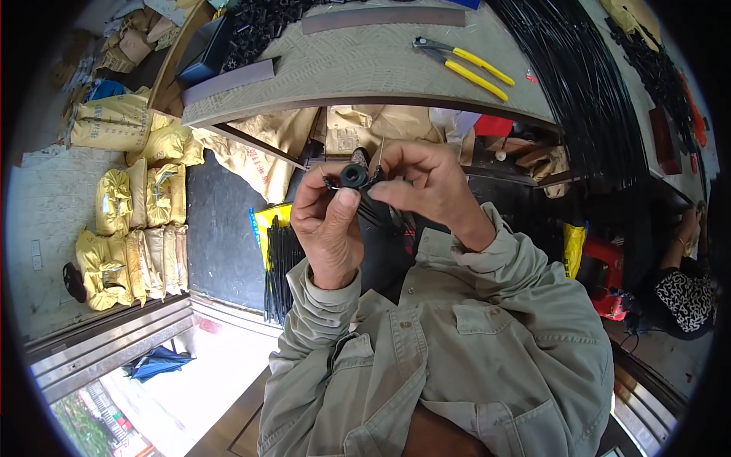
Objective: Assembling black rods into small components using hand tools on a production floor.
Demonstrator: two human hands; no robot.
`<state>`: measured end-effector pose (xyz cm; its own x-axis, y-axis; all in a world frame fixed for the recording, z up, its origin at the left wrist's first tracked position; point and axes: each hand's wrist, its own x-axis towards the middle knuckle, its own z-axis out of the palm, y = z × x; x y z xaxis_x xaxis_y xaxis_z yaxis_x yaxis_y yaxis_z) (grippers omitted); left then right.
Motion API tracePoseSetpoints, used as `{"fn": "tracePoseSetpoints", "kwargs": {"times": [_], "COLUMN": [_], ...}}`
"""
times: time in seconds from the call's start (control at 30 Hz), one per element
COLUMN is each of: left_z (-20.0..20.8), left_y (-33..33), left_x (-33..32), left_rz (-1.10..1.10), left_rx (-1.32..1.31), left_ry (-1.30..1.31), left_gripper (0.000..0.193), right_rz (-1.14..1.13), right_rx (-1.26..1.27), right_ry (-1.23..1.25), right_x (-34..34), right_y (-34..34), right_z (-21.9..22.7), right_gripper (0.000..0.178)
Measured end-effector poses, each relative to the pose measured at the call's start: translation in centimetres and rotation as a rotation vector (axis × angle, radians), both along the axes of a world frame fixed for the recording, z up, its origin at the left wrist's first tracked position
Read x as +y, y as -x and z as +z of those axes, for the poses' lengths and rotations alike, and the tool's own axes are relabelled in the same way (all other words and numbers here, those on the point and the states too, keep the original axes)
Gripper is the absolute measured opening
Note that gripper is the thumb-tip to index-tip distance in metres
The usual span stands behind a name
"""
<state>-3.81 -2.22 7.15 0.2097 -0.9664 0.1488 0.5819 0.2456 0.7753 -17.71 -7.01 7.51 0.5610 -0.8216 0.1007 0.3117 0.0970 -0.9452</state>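
Observation:
Above my lap, in front of the bench edge, both hands meet at a black ring-shaped plastic hub (354, 176) with a round hole facing up. My left hand (331, 232) pinches it from the left, the thumb pressed at its near rim. On the other side my right hand (430, 190) has its thumb and fingers closed around a thin metal wire (381, 149) that rises beside the hub. Small black pieces sit at both sides of the ring. Dark thin rods hang below the hands, partly hidden by them.
The bench (350, 68) carries yellow-handled pincers (476, 81), a heap of small black parts (263, 30) and long black rods (571, 76). More rods (278, 266) stand left of me. Yellow sacks (114, 202) line the left wall. Another person's patterned sleeve (685, 301) shows at right.

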Motion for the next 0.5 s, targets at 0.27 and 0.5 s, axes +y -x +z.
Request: {"fn": "tracePoseSetpoints", "kwargs": {"times": [0.27, 0.5], "left_z": [0.4, 0.0], "left_y": [-0.5, -2.0], "left_x": [0.6, 1.0], "left_rz": [-0.045, -0.182], "left_rx": [0.008, -0.069], "left_ry": [-0.020, 0.014], "left_gripper": [0.022, 0.024], "right_rz": [-0.048, 0.115], "right_rx": [0.117, -0.007], "right_ry": [0.192, 0.162], "right_x": [0.4, -0.2], "right_y": [-0.5, -1.4], "right_z": [0.9, -0.9], "right_gripper": [0.022, 0.027]}}
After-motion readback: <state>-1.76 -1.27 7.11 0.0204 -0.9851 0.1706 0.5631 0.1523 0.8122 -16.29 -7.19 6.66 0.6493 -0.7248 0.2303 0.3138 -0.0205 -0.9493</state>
